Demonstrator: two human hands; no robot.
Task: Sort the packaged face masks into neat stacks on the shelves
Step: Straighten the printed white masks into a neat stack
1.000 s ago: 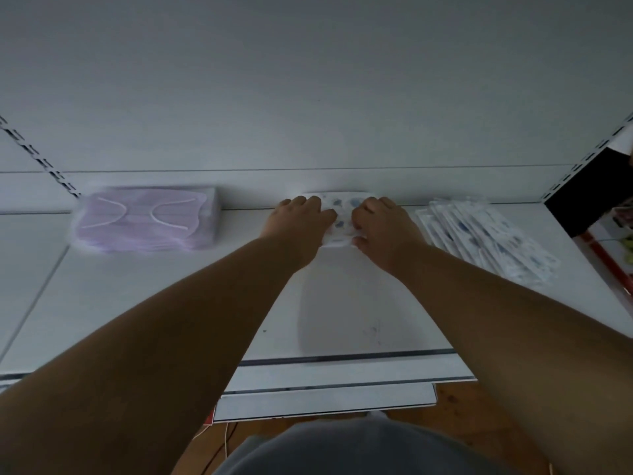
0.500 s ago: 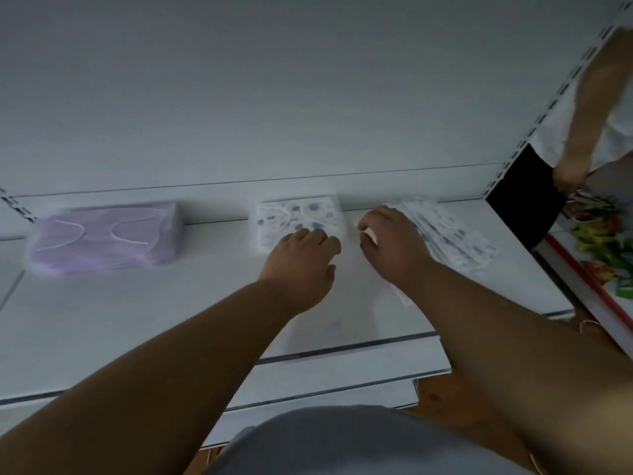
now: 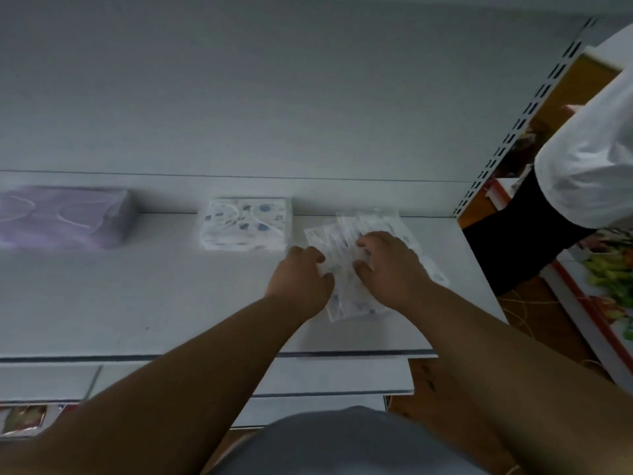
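To your right, past the perforated white metal upright [image 3: 507,130], you have a second person: a white sleeve [image 3: 592,159] above dark black clothing [image 3: 520,241]. Beside them stands a red-edged display [image 3: 589,303] carrying blurred green and yellow packets [image 3: 611,272]. Below lies brown wooden floor [image 3: 555,330]. At your lower left, a colourful printed pack [image 3: 24,418] sits on a lower level, too blurred to identify.

The mask packs [image 3: 349,241] are wrapped in glossy clear plastic; the shelf [image 3: 171,303] is finished in smooth matt white.
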